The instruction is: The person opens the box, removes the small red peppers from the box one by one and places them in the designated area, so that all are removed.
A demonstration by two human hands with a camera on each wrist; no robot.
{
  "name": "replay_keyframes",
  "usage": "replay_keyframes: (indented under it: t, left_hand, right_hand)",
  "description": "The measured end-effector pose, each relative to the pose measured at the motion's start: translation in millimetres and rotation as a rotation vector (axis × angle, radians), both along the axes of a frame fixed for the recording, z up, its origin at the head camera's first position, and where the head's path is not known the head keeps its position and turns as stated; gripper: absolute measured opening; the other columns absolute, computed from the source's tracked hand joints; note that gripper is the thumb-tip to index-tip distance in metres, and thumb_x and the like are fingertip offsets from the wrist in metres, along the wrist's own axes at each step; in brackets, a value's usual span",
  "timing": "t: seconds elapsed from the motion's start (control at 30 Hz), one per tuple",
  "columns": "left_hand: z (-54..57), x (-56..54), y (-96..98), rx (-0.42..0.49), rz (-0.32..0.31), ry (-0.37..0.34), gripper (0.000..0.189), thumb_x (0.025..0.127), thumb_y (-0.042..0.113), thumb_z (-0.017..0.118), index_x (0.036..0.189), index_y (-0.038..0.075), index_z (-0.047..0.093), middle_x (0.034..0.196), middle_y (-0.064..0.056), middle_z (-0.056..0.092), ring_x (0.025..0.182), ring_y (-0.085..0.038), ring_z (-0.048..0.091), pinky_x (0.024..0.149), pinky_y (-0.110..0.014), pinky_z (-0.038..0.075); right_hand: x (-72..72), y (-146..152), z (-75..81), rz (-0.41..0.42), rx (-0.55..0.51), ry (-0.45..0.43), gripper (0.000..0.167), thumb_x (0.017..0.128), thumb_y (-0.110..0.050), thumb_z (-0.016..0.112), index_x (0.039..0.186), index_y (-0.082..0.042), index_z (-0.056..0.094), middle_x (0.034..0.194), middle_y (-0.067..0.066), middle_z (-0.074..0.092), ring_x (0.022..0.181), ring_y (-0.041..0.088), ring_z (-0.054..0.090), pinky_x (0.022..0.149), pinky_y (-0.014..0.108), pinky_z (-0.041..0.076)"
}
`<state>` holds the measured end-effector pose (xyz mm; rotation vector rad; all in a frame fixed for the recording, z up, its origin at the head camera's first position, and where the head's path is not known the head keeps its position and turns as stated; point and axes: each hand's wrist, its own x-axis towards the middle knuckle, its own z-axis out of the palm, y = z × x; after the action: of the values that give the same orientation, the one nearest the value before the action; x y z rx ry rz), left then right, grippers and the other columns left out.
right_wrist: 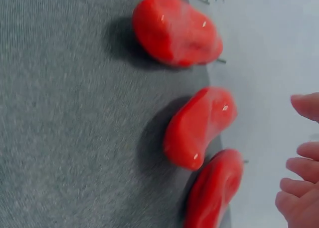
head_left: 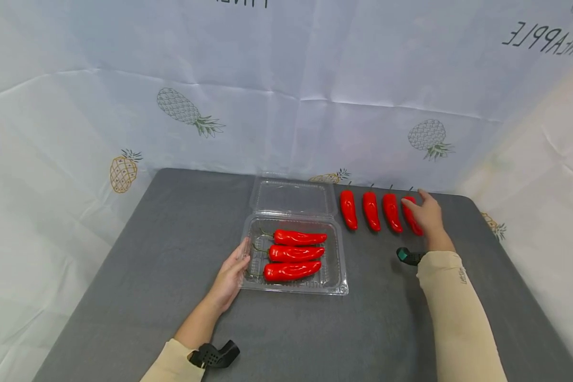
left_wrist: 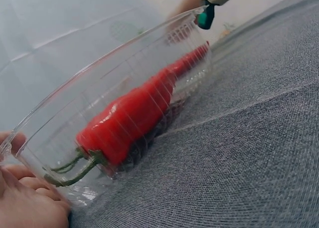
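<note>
In the head view, a clear plastic clamshell container (head_left: 334,265) stands with its lid (head_left: 293,196) folded back. Three red chili peppers (head_left: 293,253) lie side by side in it, green stems toward the left. My left hand (head_left: 229,276) grips the container's left wall near the rim; the left wrist view shows fingers (left_wrist: 35,203) at that corner beside the stems. At the back right, my right hand (head_left: 427,215) hovers with thumb and fingers spread over the rightmost pepper (head_left: 413,217) of a row. From the right wrist, the fingers (right_wrist: 304,168) appear apart from the peppers (right_wrist: 202,128).
Other red peppers (head_left: 371,211) of the row lie between the container and my right hand, stems toward the back edge. The grey table (head_left: 138,276) ends at a white pineapple-print cloth (head_left: 286,122) hanging behind it.
</note>
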<state>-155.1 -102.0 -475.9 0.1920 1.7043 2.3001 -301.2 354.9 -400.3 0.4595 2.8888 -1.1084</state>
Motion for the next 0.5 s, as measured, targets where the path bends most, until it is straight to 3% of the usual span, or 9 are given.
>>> replay_keyframes:
  t: [0.27, 0.5]
  left_hand:
    - [-0.8, -0.4, -0.3, -0.004, 0.002, 0.009, 0.058, 0.101, 0.011, 0.028, 0.149, 0.001, -0.004, 0.158, -0.007, -0.005, 0.145, -0.019, -0.011, 0.117, -0.042, -0.007]
    - [0.4, -1.0, -0.1, -0.006, 0.004, 0.010, 0.057, 0.101, 0.010, 0.027, 0.148, 0.000, -0.004, 0.158, -0.009, -0.005, 0.145, -0.021, -0.011, 0.117, -0.044, -0.007]
  right_hand:
    - [3.7, -19.8, 16.0, 0.111, 0.074, -0.019, 0.075, 0.093, -0.041, 0.049, 0.150, -0.008, 0.013, 0.152, 0.027, 0.016, 0.137, 0.047, 0.019, 0.105, 0.064, 0.024]
    - [13.2, -41.2, 27.0, 0.231, 0.074, 0.024, 0.076, 0.091, -0.039, 0.056, 0.149, -0.008, 0.018, 0.154, 0.022, 0.015, 0.138, 0.045, 0.019, 0.105, 0.063, 0.026]
